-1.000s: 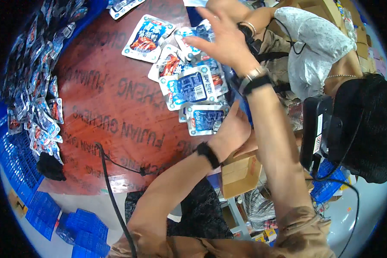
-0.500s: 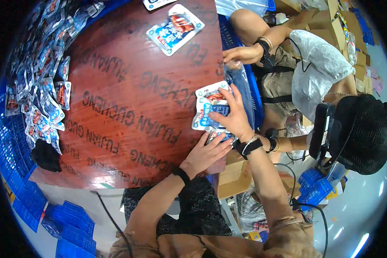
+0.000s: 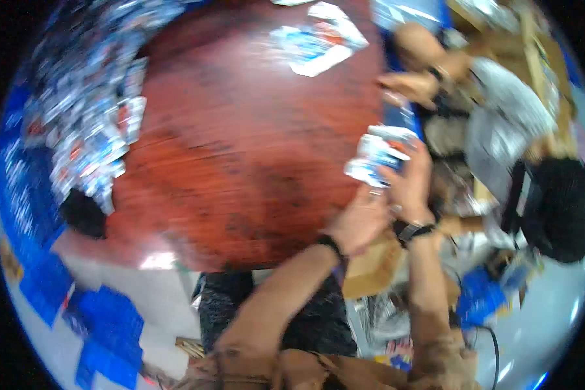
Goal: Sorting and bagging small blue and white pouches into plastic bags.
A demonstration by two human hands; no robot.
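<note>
At the table's right edge, several white and blue pouches point(image 3: 375, 158) with red pictures sit in a loose stack, blurred by motion. My right hand point(image 3: 412, 177) is closed on their right side, thumb over the front. Just below them my left hand point(image 3: 363, 220) meets their lower end; its fingers are smeared, so its grip is unclear. A clear plastic bag point(image 3: 398, 117) hangs beyond the pouches, beside a co-worker's hand point(image 3: 409, 86).
Another pouch point(image 3: 320, 40) lies at the far side of the reddish-brown table point(image 3: 240, 149). A big heap of pouches point(image 3: 88, 110) fills the left, with a black cloth-like item point(image 3: 82, 213) at its near end. The co-worker sits at right; a cardboard box point(image 3: 374, 266) stands below the edge.
The view has shifted, moving the table scene rightward. My left hand, flat against the pouches before, now has its fingers drawn in at their lower end. The pouches look tilted and bunched in my right hand.
</note>
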